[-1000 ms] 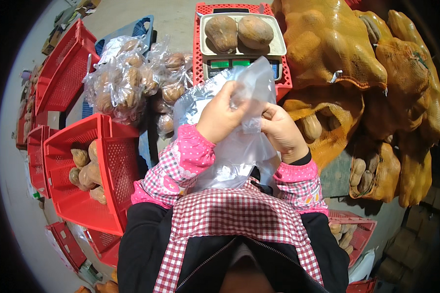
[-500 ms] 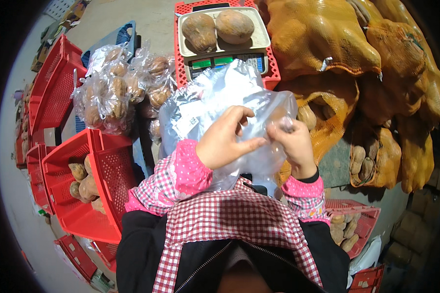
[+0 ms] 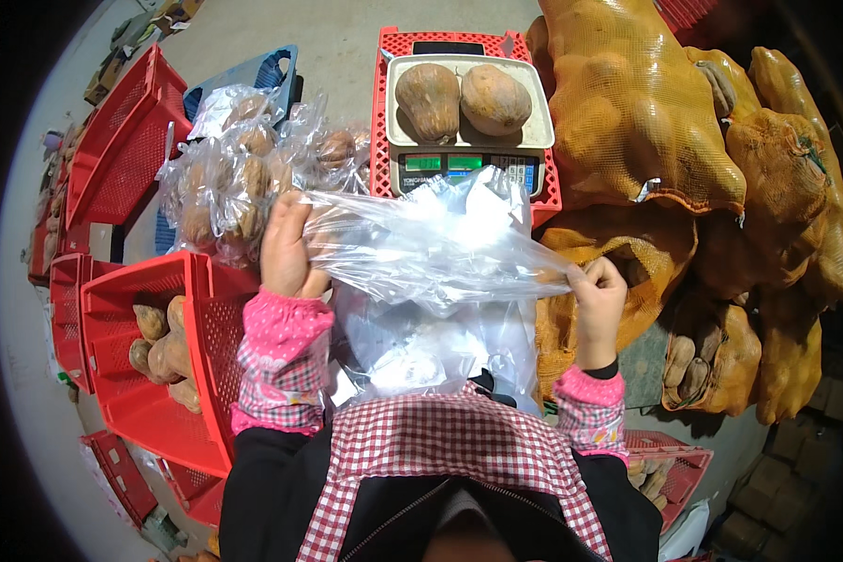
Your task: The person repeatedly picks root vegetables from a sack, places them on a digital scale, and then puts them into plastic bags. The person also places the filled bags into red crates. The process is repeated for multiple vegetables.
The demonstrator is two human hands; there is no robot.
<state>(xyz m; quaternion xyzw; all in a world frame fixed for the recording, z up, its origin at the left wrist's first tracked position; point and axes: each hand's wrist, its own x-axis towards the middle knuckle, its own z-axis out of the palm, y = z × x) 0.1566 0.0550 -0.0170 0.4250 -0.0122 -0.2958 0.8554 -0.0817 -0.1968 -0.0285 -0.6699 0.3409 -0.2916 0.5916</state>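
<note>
Between my hands a clear plastic bag (image 3: pixel 431 248) is stretched sideways, its film wrinkled and shiny. My left hand (image 3: pixel 290 245) is at the bag's left end, its fingers partly behind or inside the film. At the other end my right hand (image 3: pixel 598 298) pinches the bag's edge between thumb and fingers. More plastic bags (image 3: pixel 421 347) lie in a stack below the stretched one, close to my apron. Just beyond, a digital scale (image 3: pixel 468 173) carries two tan pumpkins (image 3: pixel 428 101) side by side on its pan.
The scale rests on an upturned red crate (image 3: pixel 384 103). Bagged pumpkins (image 3: pixel 225 192) are piled at the left, beside a blue crate (image 3: pixel 276 70). A red crate (image 3: pixel 206 365) of loose pumpkins stands nearer. Orange mesh sacks (image 3: pixel 628 112) fill the right side.
My hands, earlier close together over the plastic, have moved apart to left and right, pulling the bag out wide. The view has shifted, so the scale sits lower and further right.
</note>
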